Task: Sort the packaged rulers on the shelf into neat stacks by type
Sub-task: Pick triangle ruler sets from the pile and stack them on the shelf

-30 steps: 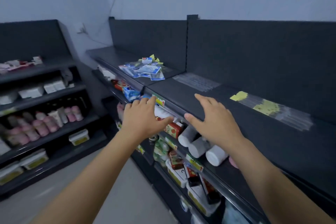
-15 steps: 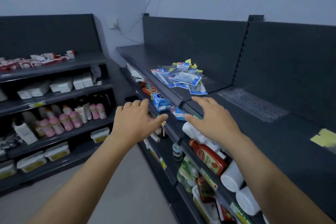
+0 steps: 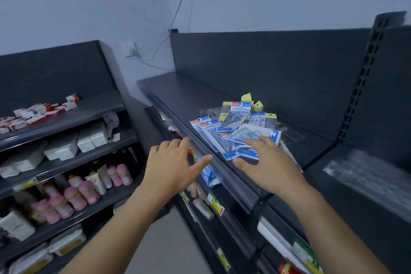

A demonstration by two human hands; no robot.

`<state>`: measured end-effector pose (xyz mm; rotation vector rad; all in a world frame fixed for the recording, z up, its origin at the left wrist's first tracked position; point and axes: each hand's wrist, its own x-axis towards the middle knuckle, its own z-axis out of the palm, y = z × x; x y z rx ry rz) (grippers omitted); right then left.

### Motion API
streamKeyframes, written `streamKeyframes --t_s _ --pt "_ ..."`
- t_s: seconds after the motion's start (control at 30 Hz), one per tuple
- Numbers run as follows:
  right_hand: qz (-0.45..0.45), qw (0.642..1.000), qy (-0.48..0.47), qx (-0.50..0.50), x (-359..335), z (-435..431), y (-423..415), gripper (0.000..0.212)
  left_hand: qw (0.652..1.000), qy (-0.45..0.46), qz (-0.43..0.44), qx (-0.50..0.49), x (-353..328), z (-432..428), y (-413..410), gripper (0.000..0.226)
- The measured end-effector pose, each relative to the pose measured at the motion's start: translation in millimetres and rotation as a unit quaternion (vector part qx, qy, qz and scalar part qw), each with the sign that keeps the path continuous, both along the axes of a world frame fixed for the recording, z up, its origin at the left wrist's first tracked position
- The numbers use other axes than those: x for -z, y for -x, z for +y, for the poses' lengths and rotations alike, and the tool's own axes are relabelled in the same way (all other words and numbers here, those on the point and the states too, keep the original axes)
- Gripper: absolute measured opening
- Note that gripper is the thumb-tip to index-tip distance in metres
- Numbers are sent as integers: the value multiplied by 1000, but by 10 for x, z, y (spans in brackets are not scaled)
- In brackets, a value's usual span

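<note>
Two bare hands out in front, both released and grasping nothing. Left hand point(image 3: 173, 162): hovers in front of the top shelf point(image 3: 189, 95) at its front rail, fingers spread and nearly straight, thumb pointing toward the rail. Right hand point(image 3: 266, 167): reaches over the rail onto the shelf, palm down, fingers straight, fingertips point(image 3: 264, 140) above the near edge of the packaged rulers point(image 3: 233, 127) (touching or just clear of them, cannot tell).

One loose heap of those rulers, lying on the top shelf just behind the rail, packets overlapping at all angles. Counted by header cards: at least seven blue-and-white packets point(image 3: 206, 127) toward the front and left, five yellow tabs point(image 3: 245, 97) poking out at the back and sides; no full count possible with so much overlap.

Further right, on the neighbouring shelf section, one flat patch of clear packets point(image 3: 367, 176), well apart from the heap, too blurred to count. Below the rail, one blue box point(image 3: 210, 177) between the two hands.

On the left, one separate shelving unit point(image 3: 93, 104) with four loaded tiers in view: red-and-white boxes point(image 3: 33, 113) on top, white packs point(image 3: 62, 147) beneath, then at least six pink-capped bottles point(image 3: 75, 198). One wall socket point(image 3: 130, 49) with one cable in the corner.
</note>
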<state>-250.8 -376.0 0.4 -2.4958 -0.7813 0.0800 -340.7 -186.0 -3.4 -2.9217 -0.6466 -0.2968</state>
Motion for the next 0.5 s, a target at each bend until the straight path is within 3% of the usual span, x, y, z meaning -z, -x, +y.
streamKeyframes --t_s 0.17,0.5 --pt "34 999 32 19 138 536 -298 66 999 24 17 14 169 563 -311 109" --pt "-25 992 82 90 188 1997 -506 65 992 65 9 111 342 1993 -1035 85"
